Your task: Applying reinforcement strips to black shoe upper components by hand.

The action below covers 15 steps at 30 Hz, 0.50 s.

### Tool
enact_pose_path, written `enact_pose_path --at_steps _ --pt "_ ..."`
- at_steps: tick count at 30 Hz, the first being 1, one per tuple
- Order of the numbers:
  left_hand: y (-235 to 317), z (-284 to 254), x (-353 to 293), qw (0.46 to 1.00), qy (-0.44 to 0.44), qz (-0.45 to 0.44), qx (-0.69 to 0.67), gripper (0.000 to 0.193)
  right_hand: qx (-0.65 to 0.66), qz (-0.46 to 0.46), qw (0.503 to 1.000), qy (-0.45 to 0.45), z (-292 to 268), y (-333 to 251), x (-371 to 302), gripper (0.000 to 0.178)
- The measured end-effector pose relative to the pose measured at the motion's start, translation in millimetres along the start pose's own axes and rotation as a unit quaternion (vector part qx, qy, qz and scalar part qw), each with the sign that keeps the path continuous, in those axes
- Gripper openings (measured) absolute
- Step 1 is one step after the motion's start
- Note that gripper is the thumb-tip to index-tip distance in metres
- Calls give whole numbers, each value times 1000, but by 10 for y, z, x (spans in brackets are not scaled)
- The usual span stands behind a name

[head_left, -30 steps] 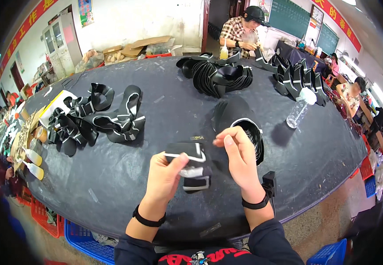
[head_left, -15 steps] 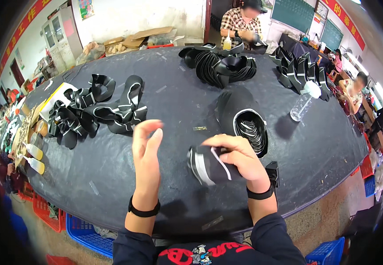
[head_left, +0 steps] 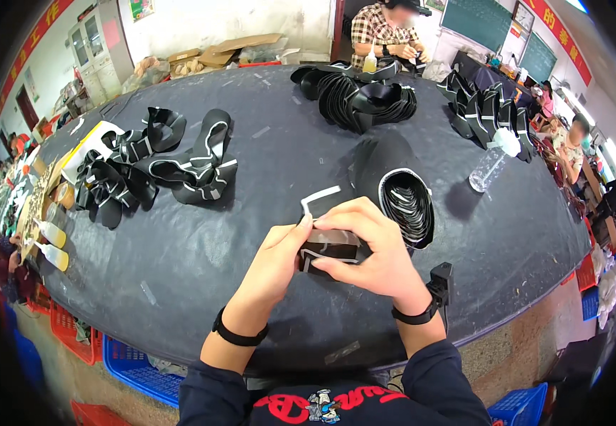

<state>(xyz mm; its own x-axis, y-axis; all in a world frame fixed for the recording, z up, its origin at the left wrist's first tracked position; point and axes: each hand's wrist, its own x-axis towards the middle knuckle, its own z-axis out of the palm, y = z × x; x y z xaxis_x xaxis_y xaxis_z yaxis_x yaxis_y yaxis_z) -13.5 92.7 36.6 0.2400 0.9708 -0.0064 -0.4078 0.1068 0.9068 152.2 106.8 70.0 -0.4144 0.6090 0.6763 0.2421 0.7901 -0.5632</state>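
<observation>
The left hand (head_left: 277,257) and right hand (head_left: 377,254) both pinch a small black, white-edged, flexible piece (head_left: 333,250) over the broad black-covered worktop (head_left: 194,284); the step looks like aligning or pressing its edges; next seems to call for steady thumb pressure; beyond the right hand lies a nested stack of curved black, white-trimmed pieces (head_left: 386,157).

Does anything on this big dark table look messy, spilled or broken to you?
No spill or breakage stands out. On the table's left, the jumbled heap of black pieces looks untidy against the neatly nested stack just beyond the right hand, which partly hides the black piece it holds.
</observation>
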Motion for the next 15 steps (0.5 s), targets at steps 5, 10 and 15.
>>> enact_pose_path --at_steps 5,10,15 --pt "-43 70 -22 998 8 -6 -66 35 41 14 998 48 70 70 -123 12" --pt "60 60 -43 990 42 6 -135 25 209 104 954 191 -409 -50 -540 12" --pt "82 -72 -116 991 -2 -3 -131 27 -30 293 938 184 -1231 -351 -1567 13"
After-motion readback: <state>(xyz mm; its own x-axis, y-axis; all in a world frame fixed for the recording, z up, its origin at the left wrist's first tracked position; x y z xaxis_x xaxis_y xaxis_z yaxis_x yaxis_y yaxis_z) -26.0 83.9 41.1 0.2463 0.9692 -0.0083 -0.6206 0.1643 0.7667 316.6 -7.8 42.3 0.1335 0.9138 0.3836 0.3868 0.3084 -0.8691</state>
